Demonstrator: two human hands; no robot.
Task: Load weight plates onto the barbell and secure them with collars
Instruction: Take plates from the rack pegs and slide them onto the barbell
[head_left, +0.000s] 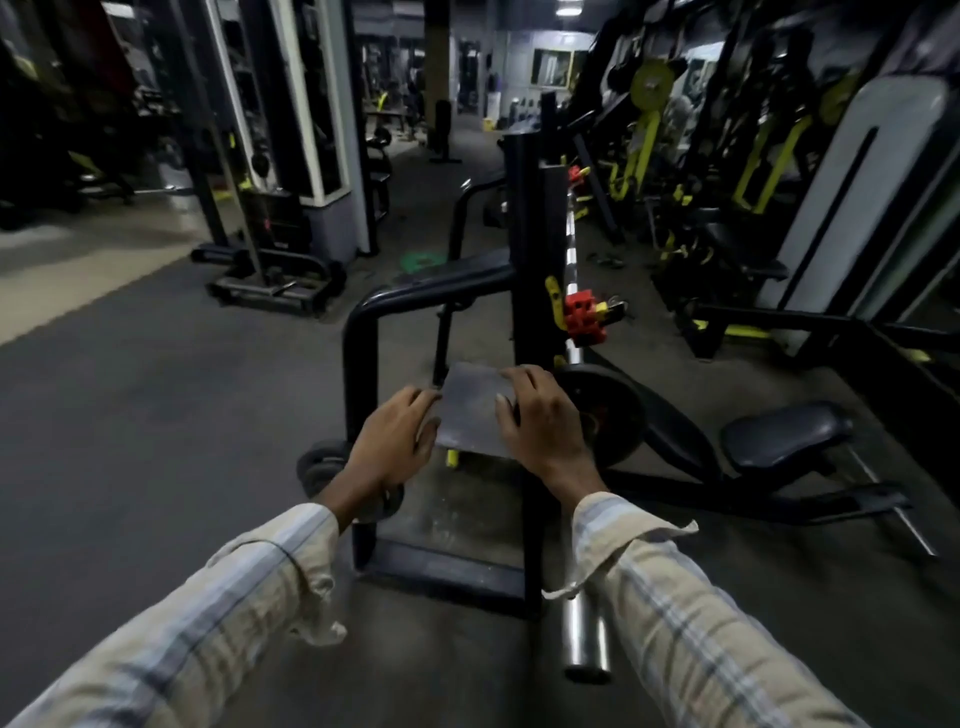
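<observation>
The barbell (585, 636) lies on a black rack (535, 218) and runs away from me; its bare chrome sleeve end points at me, bottom centre. One black weight plate (605, 410) sits on the bar beside the rack upright. A red block-shaped part (584, 314) sits by the bar at the rack hook, and another red part (574, 174) shows at the far end. My left hand (395, 439) and my right hand (540, 423) are held out with loosely curled fingers, holding nothing, in front of a grey step plate (475, 410). Whether they touch it I cannot tell.
Spare black plates (322, 465) hang low on the rack's left side. A black padded bench (784, 436) lies to the right. Machines with yellow parts (644, 135) line the right wall, and a cable station (270, 280) stands at left on the dark rubber floor (156, 415).
</observation>
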